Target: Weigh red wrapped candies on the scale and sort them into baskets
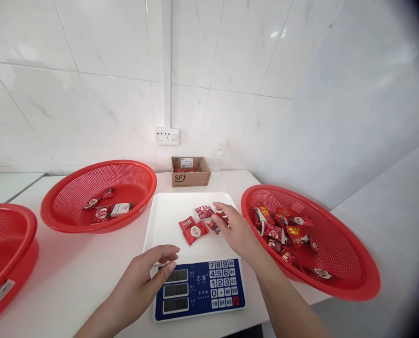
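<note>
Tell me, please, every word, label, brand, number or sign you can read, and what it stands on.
"SF" on the cardboard box
"志准" on the scale's blue panel
"7 8 9 4 5 6 1 2 3 0 ·" on the keypad
Too faint, small or blurred to read: displays, smaller panel lettering, print on packets, white box label, sticker on leftmost basket.

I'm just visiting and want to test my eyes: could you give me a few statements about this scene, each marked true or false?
1. Shiny red wrapped packets lie on the flat white tray. True.
2. The bare left hand grips a packet. False: the left hand shows no packet in it.
3. The bare right hand is over the tray. True.
4. The open brown cardboard box stands nearer the person than the tray. False: the box stands beyond it.
</note>
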